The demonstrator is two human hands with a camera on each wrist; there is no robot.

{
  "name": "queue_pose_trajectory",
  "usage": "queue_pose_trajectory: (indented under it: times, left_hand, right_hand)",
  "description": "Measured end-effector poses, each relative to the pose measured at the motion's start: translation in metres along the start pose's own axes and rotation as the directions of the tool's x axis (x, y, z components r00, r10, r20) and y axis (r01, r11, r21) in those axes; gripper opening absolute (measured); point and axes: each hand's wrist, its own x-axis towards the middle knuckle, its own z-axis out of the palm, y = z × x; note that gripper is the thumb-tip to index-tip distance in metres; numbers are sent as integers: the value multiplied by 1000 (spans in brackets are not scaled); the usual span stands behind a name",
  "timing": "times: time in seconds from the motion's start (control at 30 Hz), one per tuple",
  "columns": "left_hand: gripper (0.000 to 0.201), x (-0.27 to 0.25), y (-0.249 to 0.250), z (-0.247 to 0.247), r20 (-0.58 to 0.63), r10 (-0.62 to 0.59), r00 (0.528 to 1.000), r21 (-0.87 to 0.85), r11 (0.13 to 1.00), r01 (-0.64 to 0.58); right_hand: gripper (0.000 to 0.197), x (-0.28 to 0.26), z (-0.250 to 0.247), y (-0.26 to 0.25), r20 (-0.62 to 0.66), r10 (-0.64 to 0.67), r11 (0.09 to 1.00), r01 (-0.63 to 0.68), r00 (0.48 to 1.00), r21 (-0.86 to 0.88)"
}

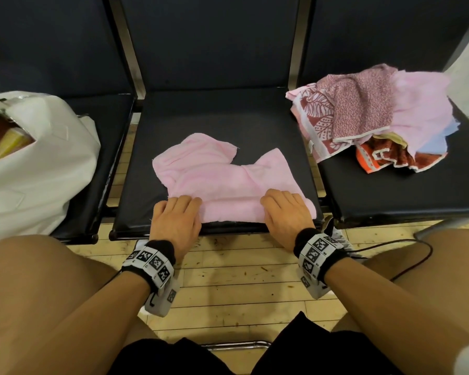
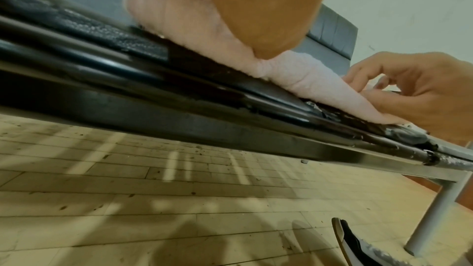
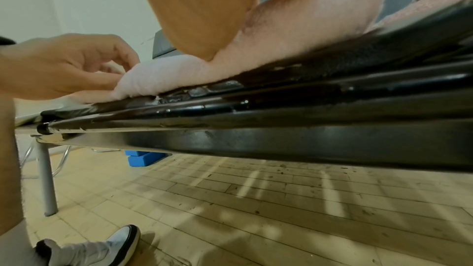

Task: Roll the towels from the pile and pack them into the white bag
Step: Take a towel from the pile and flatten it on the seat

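The left hand (image 1: 175,220) and the right hand (image 1: 286,215) both sit at the near edge of the pink towel (image 1: 222,174), which lies on the middle seat (image 1: 228,117) of a dark bench. Each hand has its fingers curled over the thick rolled near edge of the towel, thumb tucked against it from below, so both grip the roll. The wrist views show the same: the left hand (image 3: 61,66) pinches one end of the roll (image 3: 163,76), and the right hand (image 2: 414,90) pinches the other end (image 2: 314,80).

Beyond the fingers, the rest of the towel spreads flat and crumpled across the seat, with two loose corners pointing away from the hands.

Off to the left of the left hand, on the neighbouring seat, stands the white bag (image 1: 38,169), its mouth open with something red and yellow inside. Off to the right of the right hand and farther away, on the other seat, lies the pile of towels (image 1: 374,117), pink and patterned red ones heaped together.

Below the hands is a pale wood floor (image 1: 241,282).
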Motion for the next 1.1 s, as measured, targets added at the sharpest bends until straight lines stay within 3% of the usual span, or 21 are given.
queue_pose_trajectory:
  times: [0.1,0.2,0.4,0.53,0.63,0.83,0.97,1.1]
  left_hand:
    - [43,3,-2,4,-66,67,996,42,997,-64]
    - [45,1,1,8,-72,135,988,29,991,-133]
    - [35,0,7,3,25,43,999,-6,999,-43]
    - [43,3,0,3,-1,11,1000,-14,1000,-11]
    - [38,6,0,-1,-12,-19,1000,-5,1000,19]
    - [49,6,4,-6,194,-81,978,-35,995,89]
    - [29,5,0,-2,28,-24,999,-8,1000,24]
    - [40,3,-1,7,-60,122,991,-13,992,-123]
  right_hand:
    - [26,0,5,2,-36,-77,994,74,996,-75]
    - [20,-3,3,-4,6,-101,995,102,995,-11]
    - [28,-7,2,-9,82,-22,1000,20,996,18]
    - [33,-3,2,-5,66,-18,999,21,998,-48]
    - [32,1,-2,-4,61,-3,998,6,998,-58]
    - [32,4,-12,-6,175,70,995,-81,982,54]
    - [22,2,-1,-1,-7,-24,999,24,1000,-26]
    - [19,-1,5,-2,-23,-111,992,109,994,-65]
